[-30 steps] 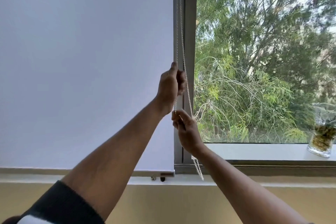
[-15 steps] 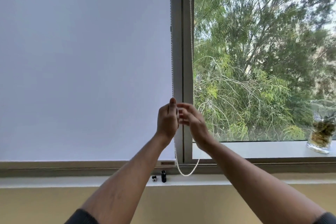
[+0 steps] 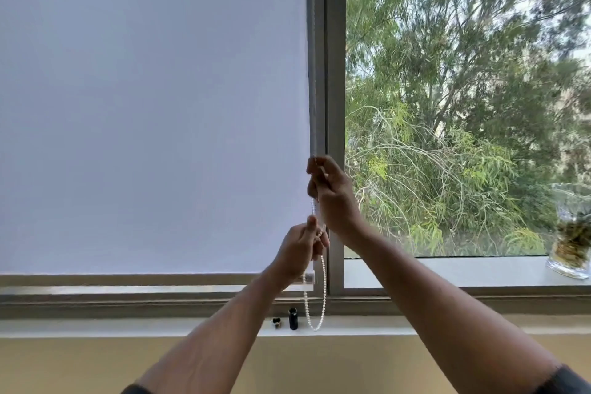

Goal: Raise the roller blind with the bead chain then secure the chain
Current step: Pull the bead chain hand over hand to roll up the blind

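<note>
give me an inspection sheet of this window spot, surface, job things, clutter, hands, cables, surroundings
Surface: window sill, pale, mostly bare.
Job's things: roller blind almost fully down; bead chain loop hangs to the sill.
Clutter: small black cylinder and a tiny fitting on the sill.
Hands: right hand above, left hand below, both closed on the chain.
Cables: nothing seen.
Surroundings: glass vase on the outer ledge; trees outside.
</note>
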`<state>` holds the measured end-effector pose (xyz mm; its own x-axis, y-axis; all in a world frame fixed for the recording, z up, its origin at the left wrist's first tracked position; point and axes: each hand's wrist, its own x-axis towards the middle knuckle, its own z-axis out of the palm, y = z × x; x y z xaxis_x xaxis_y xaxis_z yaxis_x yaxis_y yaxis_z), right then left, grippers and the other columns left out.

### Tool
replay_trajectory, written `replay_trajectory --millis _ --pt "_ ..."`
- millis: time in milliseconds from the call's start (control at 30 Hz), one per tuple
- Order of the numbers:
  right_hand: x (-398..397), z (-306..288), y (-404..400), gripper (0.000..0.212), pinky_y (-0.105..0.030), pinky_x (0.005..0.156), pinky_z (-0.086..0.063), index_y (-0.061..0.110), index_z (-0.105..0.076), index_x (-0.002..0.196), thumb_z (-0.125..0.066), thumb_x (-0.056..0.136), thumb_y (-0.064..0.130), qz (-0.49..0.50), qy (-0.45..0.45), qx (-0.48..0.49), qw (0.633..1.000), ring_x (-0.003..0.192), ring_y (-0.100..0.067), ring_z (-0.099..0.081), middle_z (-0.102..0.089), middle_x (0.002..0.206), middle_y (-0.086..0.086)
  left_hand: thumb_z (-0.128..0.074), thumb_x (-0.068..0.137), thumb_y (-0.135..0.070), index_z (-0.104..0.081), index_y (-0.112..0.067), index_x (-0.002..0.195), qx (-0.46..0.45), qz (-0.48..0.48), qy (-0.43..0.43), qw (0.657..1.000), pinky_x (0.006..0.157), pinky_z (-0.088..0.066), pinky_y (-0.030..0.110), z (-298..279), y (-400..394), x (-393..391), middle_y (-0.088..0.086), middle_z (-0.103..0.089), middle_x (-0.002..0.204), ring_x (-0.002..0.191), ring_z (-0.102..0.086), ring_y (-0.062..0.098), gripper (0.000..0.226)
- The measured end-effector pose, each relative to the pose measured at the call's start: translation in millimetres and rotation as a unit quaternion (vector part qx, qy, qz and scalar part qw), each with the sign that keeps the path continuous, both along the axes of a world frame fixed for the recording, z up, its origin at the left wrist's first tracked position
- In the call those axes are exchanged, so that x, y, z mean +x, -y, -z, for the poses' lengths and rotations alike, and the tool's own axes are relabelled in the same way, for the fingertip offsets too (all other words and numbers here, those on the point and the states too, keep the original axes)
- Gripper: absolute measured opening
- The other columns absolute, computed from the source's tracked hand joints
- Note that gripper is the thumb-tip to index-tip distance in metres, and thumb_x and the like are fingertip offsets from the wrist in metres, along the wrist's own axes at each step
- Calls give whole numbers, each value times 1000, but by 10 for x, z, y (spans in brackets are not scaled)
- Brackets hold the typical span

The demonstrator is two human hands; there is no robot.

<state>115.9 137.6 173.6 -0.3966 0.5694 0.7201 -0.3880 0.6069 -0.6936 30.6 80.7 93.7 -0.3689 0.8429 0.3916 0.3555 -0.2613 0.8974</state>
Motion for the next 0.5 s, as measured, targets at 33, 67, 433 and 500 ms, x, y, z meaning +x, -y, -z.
replay_trajectory --millis 33,67,433,500 --pt "12 51 3 33 -24 50 -33 37 -59 89 -44 101 11 6 14 10 1000 54 -8 -39 -49 58 12 -25 107 -40 -64 -10 73 3 -3 -10 1000 54 -41 27 -33 24 -70 9 -57 61 52 -51 13 59" --pt "13 114 1 33 -25 50 -36 37 -59 89 -44 101 10 7 27 16 999 54 -8 -41 -51 59 12 -24 107 -39 -66 -8 79 15 -7 -11 1000 59 -44 28 -93 34 -120 11 -62 66 58 -56 15 59" --pt "-38 728 1 35 -30 57 -37 37 -54 87 -42 89 4 57 93 29 994 56 -6 -40 -50 58 13 -27 108 -33 -61 -9 93 162 1 88 983 50 -43 25 -1484 52 232 3 -58 67 54 -52 15 44" --pt "-12 745 -37 36 -31 58 -37 31 -55 88 -42 88 -2 55 94 24 994 58 -8 -41 -49 59 11 -29 108 -32 -48 -17 72 175 -25 100 979 42 -26 22 -1534 23 347 0 -40 57 46 -33 11 44"
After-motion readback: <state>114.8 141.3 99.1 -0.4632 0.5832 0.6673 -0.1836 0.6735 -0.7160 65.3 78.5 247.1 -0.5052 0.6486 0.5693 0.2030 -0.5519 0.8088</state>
